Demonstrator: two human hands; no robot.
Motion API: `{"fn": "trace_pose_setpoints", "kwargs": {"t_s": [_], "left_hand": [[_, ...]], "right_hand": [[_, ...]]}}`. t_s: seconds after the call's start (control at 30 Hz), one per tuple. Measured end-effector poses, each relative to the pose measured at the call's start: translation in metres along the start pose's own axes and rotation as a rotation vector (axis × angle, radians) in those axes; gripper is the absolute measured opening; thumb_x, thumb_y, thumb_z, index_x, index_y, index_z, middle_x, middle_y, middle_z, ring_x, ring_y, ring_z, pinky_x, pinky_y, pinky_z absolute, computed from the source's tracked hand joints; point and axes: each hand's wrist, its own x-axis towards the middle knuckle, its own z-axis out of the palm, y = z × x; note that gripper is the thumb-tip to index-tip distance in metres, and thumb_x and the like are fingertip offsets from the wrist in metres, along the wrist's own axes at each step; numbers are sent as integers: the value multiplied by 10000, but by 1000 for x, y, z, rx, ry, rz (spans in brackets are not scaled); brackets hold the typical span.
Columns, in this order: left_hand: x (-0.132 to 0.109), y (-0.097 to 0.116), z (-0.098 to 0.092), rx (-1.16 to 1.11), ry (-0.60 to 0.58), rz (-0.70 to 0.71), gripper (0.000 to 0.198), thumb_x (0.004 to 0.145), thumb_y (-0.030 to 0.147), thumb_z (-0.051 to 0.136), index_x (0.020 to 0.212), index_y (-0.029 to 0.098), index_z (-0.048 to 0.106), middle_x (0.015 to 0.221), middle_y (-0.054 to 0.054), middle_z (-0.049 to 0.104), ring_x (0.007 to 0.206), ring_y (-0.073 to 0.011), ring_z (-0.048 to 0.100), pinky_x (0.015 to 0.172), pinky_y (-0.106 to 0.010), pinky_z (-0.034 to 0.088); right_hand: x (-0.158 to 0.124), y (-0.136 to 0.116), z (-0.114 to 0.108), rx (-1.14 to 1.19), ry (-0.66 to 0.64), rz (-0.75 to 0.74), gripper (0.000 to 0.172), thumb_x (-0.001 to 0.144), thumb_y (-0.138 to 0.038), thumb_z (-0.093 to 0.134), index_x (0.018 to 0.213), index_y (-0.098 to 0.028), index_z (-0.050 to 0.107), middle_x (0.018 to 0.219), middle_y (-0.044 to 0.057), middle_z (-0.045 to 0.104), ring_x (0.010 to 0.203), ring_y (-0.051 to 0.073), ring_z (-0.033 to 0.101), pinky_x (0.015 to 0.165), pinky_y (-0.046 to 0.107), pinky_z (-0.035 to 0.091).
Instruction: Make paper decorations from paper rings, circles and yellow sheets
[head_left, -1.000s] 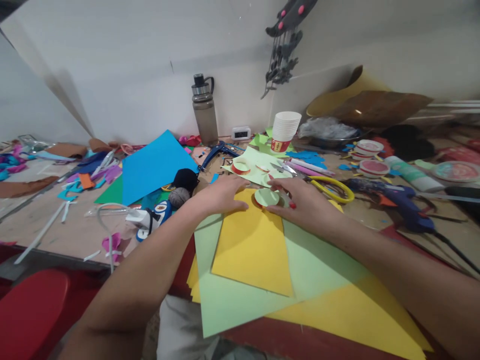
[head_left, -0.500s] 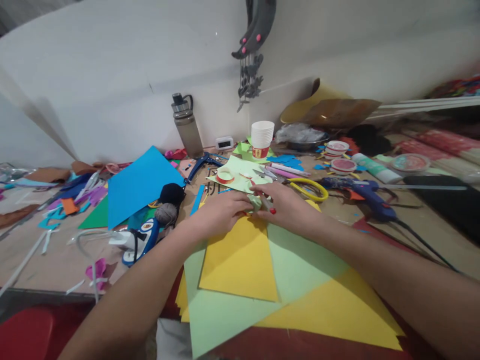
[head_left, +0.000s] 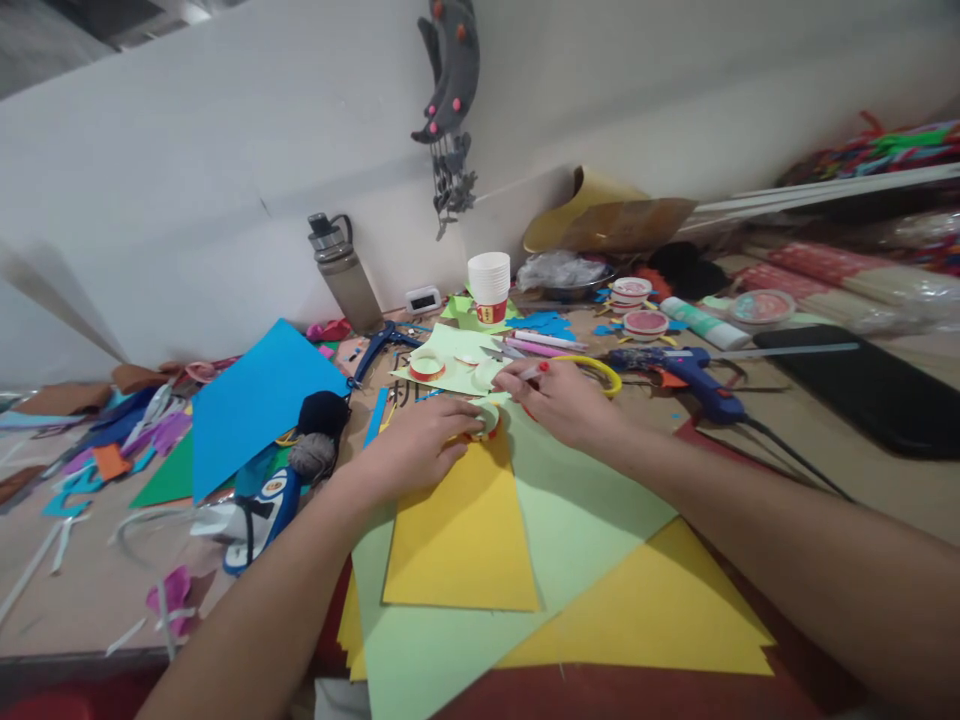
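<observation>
My left hand [head_left: 435,435] rests at the top of a yellow sheet [head_left: 461,540], its fingers closed on a small green paper ring [head_left: 489,418] with a red and yellow edge. My right hand [head_left: 551,395] is closed round a pen [head_left: 538,371] with a red end, just right of the ring. Beyond both hands lies a light green paper piece [head_left: 450,345] with another cup ring [head_left: 427,367] on it. Under the yellow sheet spreads a large light green sheet [head_left: 585,500].
Yellow-handled scissors [head_left: 607,375] and a blue glue gun [head_left: 705,385] lie to the right. Stacked paper cups [head_left: 489,285] and a bottle [head_left: 349,280] stand behind. Blue card [head_left: 270,405] and yarn balls [head_left: 322,412] are left; a black phone-like slab [head_left: 862,390] is far right.
The view has shifted to the right. My hands have moved slightly apart, and the ring between them shows more clearly. The pen in my right hand has tilted, its red end now upward.
</observation>
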Motion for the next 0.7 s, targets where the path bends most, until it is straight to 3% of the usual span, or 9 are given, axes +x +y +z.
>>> {"fn": "trace_pose_setpoints", "kwargs": {"t_s": [0.13,0.7], "left_hand": [[0,4,-1,29,0,-42,450,874,188,518,1322,229,538,1338,-76,580,1236,-243,514,1043,-428,430],[2,9,0,75,-8,20,405,890,173,455,1266,212,602,1358,-41,579,1252,-230,499,1078,-410,410]], "right_hand": [[1,1,0,-94,-27,-11,279,922,-312,434,810,-201,664,767,37,692,697,187,606,657,301,436],[-1,-8,-2,-240,-95,11,251,936,-284,454,790,-206,643,673,42,678,627,191,607,579,284,387]]}}
